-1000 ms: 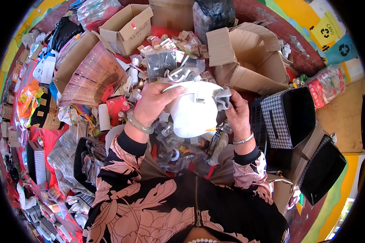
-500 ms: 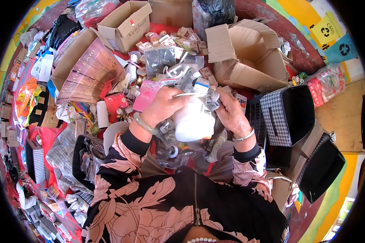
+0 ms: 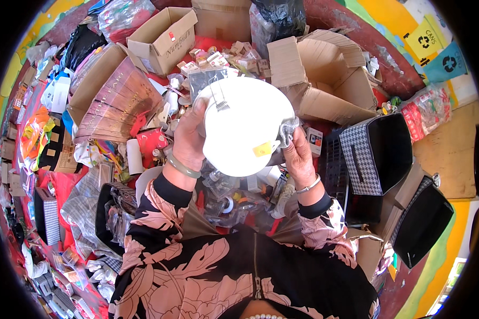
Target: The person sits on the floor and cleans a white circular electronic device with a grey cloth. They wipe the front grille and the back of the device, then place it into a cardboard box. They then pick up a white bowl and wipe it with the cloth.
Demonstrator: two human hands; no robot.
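Held up in front of me is a smooth white round object [image 3: 245, 133], broad and disc-like, whose kind I cannot make out. It bears an orange sticker near its lower right and a small comb-shaped grey detail on its upper left. My left hand [image 3: 190, 135] is closed on its left edge, fingers mostly hidden behind it. At its right edge my right hand [image 3: 299, 162] pinches beside a crumpled silvery-grey piece [image 3: 288, 130]. Beneath my hands lies a jumble of clear plastic packaging [image 3: 239, 204].
An open cardboard box [image 3: 335, 106] stands at the far right, another box [image 3: 167, 45] at the far left. Houndstooth fabric bins [image 3: 362, 159] sit on the right. Small cartons [image 3: 218, 58] are heaped beyond my hands. A white roll [image 3: 135, 157] lies at left.
The white object has been turned, so its broad round face now shows instead of its narrower side. My left hand has moved left and the right hand slightly right and down.
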